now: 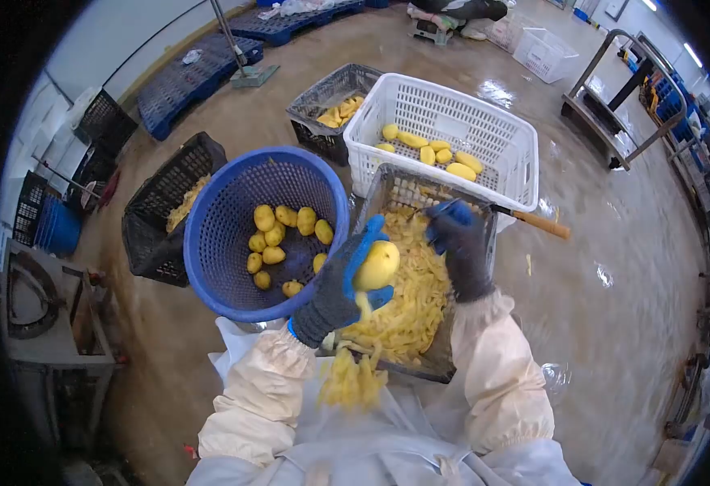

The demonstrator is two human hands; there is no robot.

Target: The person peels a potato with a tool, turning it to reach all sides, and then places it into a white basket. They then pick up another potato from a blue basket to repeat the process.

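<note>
My left hand (334,283), in a dark glove with blue fingers, is closed around a peeled potato (377,266), with a strip of peel hanging below it. To its right my right hand (457,243), in a dark glove, is curled over a black tray (444,366) heaped with potato peelings (407,312). Whatever the right fingers hold is hidden and slightly blurred. A tool with a wooden handle (541,224) lies at the tray's far right corner. More peelings (353,381) lie on my apron. Several unpeeled potatoes (274,235) sit in a blue basket (201,251) at left.
Beyond the tray, a white crate (525,150) holds several peeled potatoes (444,154). Black crates with yellow pieces stand behind (302,121) and at left (148,235). A metal trolley (598,130) stands at right on the wet floor (614,308). Blue pallets (181,89) lie at back left.
</note>
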